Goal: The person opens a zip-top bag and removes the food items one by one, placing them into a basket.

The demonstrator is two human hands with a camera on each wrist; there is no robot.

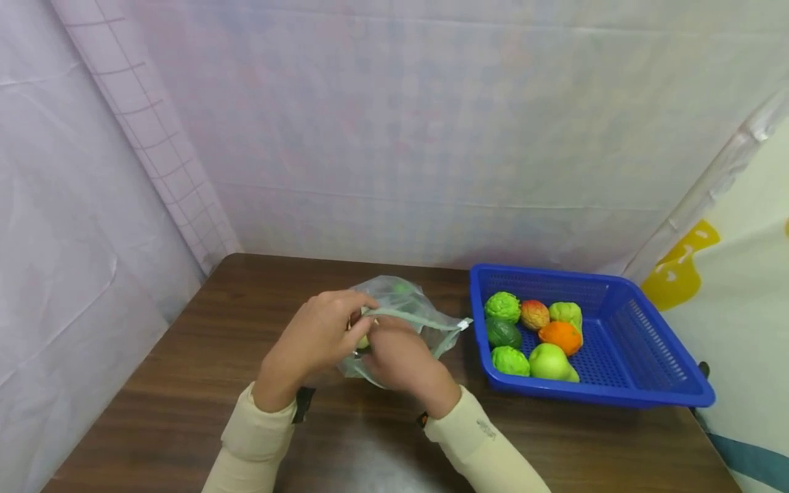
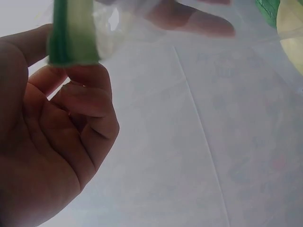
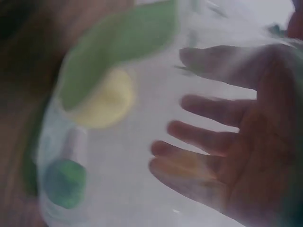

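Note:
A clear zip bag [image 1: 425, 316] with a pale green zip strip and a white slider lies on the table, its mouth facing me. My left hand [image 1: 317, 329] pinches the bag's edge at the left; the green strip [image 2: 75, 33] shows at its fingertips in the left wrist view. My right hand [image 1: 401, 352] is at the bag's mouth, partly behind the film, fingers spread and straight in the right wrist view. A round yellow item [image 3: 106, 101] and a green item [image 3: 66, 183] show blurred through the bag; I cannot tell their kinds.
A blue plastic basket [image 1: 592, 392] stands to the right on the brown wooden table [image 1: 203, 363]. Inside are an orange [image 1: 561, 337], a green apple [image 1: 548, 361], an avocado-like dark green fruit [image 1: 503, 333] and several others. Pale curtains [image 1: 394, 137] hang behind.

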